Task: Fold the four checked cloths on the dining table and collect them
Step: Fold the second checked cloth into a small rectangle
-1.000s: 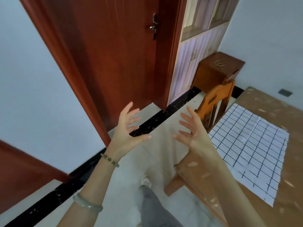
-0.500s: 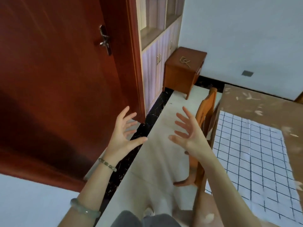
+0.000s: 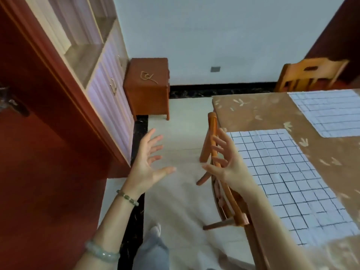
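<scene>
approach step, nothing folded yet
left hand (image 3: 148, 164) and right hand (image 3: 226, 162) spread wide, empty, beside the worktop (image 3: 253, 110); near cloth (image 3: 288, 184) and far cloth (image 3: 331, 112) flat on it. next: reach in, pinch near corners.

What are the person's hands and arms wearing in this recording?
Both forearms are bare, no sleeves or gloves in view. At the wrist of the left hand is a thin bracelet of small dark green beads; further up that forearm sits a chunkier pale green bracelet. The right hand and its forearm show nothing worn.
</scene>
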The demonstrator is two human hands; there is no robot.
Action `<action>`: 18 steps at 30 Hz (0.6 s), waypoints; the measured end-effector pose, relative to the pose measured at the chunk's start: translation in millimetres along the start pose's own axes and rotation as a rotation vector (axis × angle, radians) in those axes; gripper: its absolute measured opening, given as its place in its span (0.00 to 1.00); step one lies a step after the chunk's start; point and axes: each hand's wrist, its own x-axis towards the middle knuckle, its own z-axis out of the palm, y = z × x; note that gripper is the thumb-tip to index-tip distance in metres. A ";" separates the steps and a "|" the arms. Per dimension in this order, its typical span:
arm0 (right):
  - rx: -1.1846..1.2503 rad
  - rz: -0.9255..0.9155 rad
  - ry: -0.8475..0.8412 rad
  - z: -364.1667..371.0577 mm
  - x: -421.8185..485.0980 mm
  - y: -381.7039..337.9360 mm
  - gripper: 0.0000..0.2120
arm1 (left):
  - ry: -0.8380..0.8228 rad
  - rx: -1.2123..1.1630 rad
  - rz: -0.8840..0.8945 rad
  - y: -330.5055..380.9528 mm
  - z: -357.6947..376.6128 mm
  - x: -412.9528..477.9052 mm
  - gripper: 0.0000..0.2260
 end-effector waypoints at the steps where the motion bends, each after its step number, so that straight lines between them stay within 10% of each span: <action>1: -0.003 0.012 0.041 4.6 8.1 -0.9 0.48 | -0.044 0.001 0.012 -1.6 -6.8 18.2 0.45; 18: 0.011 0.266 0.773 -5.4 19.7 2.6 0.46 | -0.823 -0.015 0.175 -6.7 71.0 196.9 0.46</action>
